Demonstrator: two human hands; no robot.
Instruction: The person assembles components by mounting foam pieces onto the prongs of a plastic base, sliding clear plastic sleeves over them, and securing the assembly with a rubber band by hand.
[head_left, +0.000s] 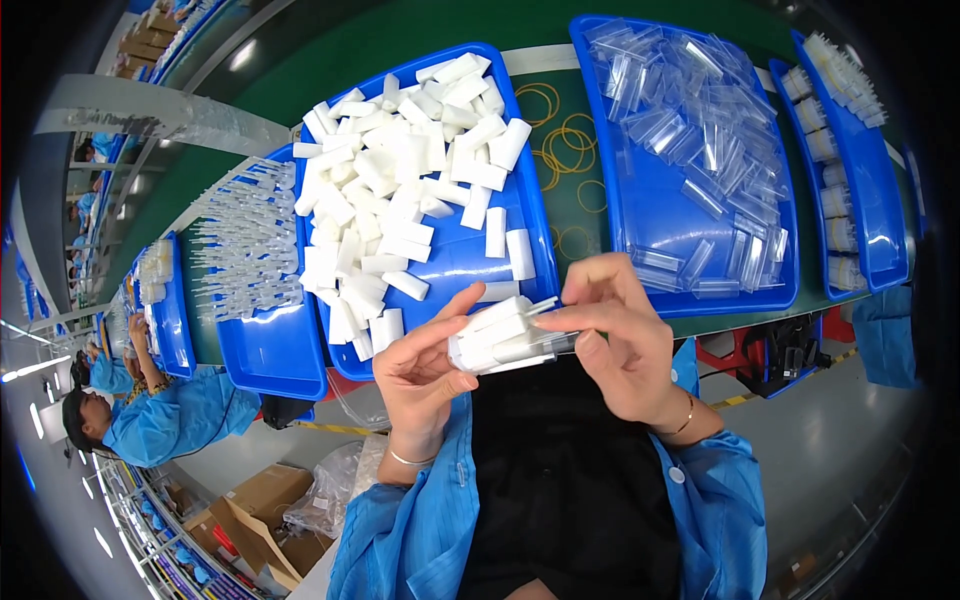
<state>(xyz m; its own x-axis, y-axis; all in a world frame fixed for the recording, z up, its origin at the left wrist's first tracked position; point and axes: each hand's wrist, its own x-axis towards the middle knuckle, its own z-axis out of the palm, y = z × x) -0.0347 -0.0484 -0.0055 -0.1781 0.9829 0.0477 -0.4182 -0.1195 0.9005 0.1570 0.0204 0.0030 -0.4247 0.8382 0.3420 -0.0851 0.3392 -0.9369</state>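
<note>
Above the near edge of the table, my left hand (425, 370) is closed around a small bundle of white pieces in clear plastic sleeves (497, 340). Its thumb lies below the bundle and its fingers above. My right hand (625, 345) is at the bundle's right end, with curled fingers and the index fingertip touching one of the pieces. A blue tray (455, 240) just beyond my left hand carries a heap of loose white blocks (400, 150). Beyond my right hand, another blue tray (640, 225) holds many clear plastic sleeves (690, 130).
Rubber bands (568, 150) lie on the green tabletop between the trays. Thin white sticks (245, 240) fill a blue tray at left; banded bundles (835, 190) stand in trays at far right. A co-worker (175, 415) sits at left. Open cardboard boxes (265, 510) stand on the floor.
</note>
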